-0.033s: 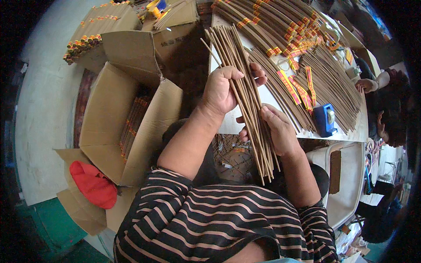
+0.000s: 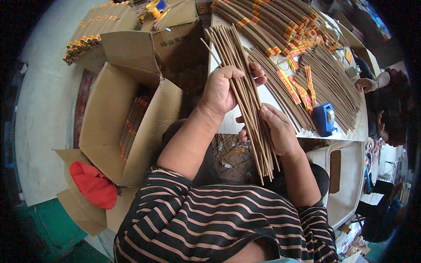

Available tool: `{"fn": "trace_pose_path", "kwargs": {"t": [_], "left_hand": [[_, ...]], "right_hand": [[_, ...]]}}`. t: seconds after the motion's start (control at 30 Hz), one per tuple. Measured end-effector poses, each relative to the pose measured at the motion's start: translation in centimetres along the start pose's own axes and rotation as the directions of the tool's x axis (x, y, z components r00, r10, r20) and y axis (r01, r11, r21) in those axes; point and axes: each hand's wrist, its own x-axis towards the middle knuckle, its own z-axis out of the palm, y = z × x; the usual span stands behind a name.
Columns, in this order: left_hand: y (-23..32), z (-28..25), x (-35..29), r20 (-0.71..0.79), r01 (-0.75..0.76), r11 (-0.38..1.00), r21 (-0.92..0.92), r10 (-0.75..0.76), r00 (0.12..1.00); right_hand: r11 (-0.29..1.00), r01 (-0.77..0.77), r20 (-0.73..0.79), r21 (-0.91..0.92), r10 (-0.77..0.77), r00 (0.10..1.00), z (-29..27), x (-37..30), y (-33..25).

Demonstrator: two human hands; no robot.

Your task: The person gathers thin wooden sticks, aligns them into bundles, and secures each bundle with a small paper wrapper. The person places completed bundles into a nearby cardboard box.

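Between my two hands is a loose bundle of long brown incense sticks [image 2: 237, 65], slanting from upper left to lower right over the table's front edge. My left hand [image 2: 224, 87] wraps the bundle around its middle, thumb across the front. Lower down, my right hand [image 2: 277, 127] grips the same sticks with its thumb along their right side. The upper ends are fanned a little, and one stick pokes out to the left. Beside the bundle on the white table lie more loose incense sticks [image 2: 337, 87], with red-and-yellow paper strips [image 2: 302, 92] on top.
A blue tape dispenser [image 2: 325, 119] stands near the table's front right edge. Banded stick bundles [image 2: 280, 22] are piled at the back. To my left, an open cardboard box [image 2: 101, 118] holds banded bundles, with a red cloth [image 2: 93, 185] beside it. Another person's hand [image 2: 366, 85] is at right.
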Motion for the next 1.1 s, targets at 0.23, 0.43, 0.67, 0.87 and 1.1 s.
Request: {"fn": "trace_pose_path", "kwargs": {"t": [0.23, 0.43, 0.67, 0.87, 1.1], "left_hand": [[0.0, 0.3, -0.3, -0.024, -0.083, 0.991, 0.107, 0.086, 0.996], [0.3, 0.9, -0.5, -0.061, -0.15, 0.978, 0.145, 0.16, 0.985], [0.5, 0.5, -0.6, -0.059, -0.149, 0.979, 0.137, 0.158, 0.986], [0.7, 0.5, -0.7, -0.062, -0.128, 0.989, 0.074, 0.133, 0.989], [0.9, 0.3, -0.7, -0.074, -0.133, 0.988, 0.079, 0.139, 0.988]], "right_hand": [[0.998, 0.025, -0.065, -0.066, -0.029, 0.997, 0.1, 0.0, 0.4], [0.943, 0.064, -0.228, -0.327, -0.144, 0.963, 0.2, -0.1, 0.2], [0.765, 0.045, -0.276, -0.642, -0.286, 0.918, 0.6, -0.2, 0.2], [0.665, 0.041, -0.254, -0.746, -0.341, 0.905, 0.5, -0.2, 0.3], [0.804, 0.089, -0.3, -0.588, -0.319, 0.899, 1.2, -0.2, 0.0]]}}
